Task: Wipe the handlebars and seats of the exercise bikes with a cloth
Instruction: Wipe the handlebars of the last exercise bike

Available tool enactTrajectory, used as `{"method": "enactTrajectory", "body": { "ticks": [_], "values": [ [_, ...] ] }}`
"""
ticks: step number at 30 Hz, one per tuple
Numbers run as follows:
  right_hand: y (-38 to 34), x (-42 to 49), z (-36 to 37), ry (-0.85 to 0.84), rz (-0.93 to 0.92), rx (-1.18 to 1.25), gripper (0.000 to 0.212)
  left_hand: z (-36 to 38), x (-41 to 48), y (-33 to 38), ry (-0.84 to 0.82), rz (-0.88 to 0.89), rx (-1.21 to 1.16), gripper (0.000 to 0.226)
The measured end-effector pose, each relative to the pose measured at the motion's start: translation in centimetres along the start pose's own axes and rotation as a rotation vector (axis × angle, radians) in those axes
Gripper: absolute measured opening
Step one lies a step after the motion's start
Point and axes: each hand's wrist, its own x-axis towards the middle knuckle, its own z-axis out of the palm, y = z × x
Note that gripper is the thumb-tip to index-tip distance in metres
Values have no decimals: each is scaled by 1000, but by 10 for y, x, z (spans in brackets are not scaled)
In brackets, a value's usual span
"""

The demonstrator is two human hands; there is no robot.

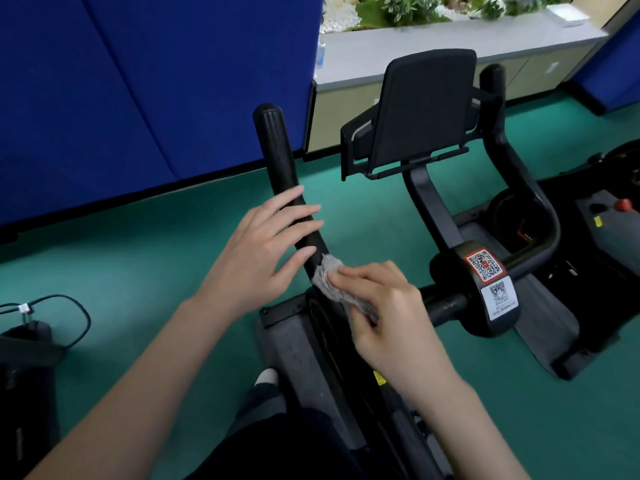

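A black exercise bike stands in front of me. Its left handlebar grip (pixel 277 150) rises up and away, and its right handlebar (pixel 509 157) curves off behind the tablet holder (pixel 422 109). My left hand (pixel 263 247) lies with straight fingers across the lower part of the left grip. My right hand (pixel 384 303) holds a crumpled grey cloth (pixel 329 278) and presses it against the bend of the left handlebar, just below my left fingers. The seat is out of view.
A hub with QR-code stickers (pixel 488 275) sits at the handlebar's centre. Blue partition panels (pixel 138 98) stand to the left, a grey counter (pixel 415 46) with plants behind. A black cable (pixel 72 313) lies on the green floor at left. My foot (pixel 266 377) is beside the bike's base.
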Motion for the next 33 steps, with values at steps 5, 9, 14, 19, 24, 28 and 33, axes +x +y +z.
{"method": "enactTrajectory", "body": {
  "ticks": [5, 9, 14, 19, 24, 28, 33],
  "values": [
    [13, -22, -26, -101, 42, -46, 44, 8, -4, 13, -10, 16, -44, 35],
    [18, -19, -32, 13, 103, -116, 40, 12, -6, 18, -12, 30, -32, 37],
    [13, -24, -13, -61, 64, -183, 40, 14, -7, 19, -27, 15, -17, 34],
    [37, -33, -36, 69, 94, -267, 43, 16, -8, 20, -21, 2, -28, 33],
    [52, -36, -41, 250, 236, -319, 41, 18, -9, 23, -1, -17, -67, 30],
    [27, -46, -10, 187, 90, -264, 41, 20, -8, 25, 25, -33, -82, 30],
    [20, -53, -5, 235, 65, -135, 44, 22, -8, 25, 25, -35, -84, 30]
  ]
}}
